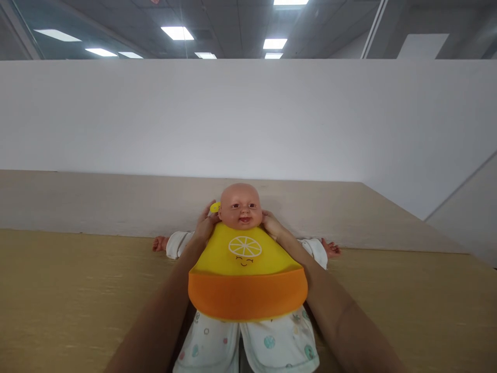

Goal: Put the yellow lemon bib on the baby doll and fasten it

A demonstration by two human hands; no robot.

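Note:
A baby doll [240, 199] in white patterned clothes lies on its back with both arms spread. Over its chest is a yellow silicone bib [244, 259] with a lemon-slice face and an orange catch pocket [247, 296]. Beside the doll's head on the left, my left hand [206, 221] is closed on one side of the bib's neck band; the band's rounded yellow end [215, 207] sticks out near the fingers. My right hand [272, 225] is closed at the other side of the neck, on the bib's band, with its fingertips hidden behind the doll.
The doll lies on a wooden tabletop [85, 290]. Behind its head is a paler raised strip [97, 202], backed by a white partition [233, 119]. Another panel [466, 217] stands at the right. Ceiling lights show above the partition.

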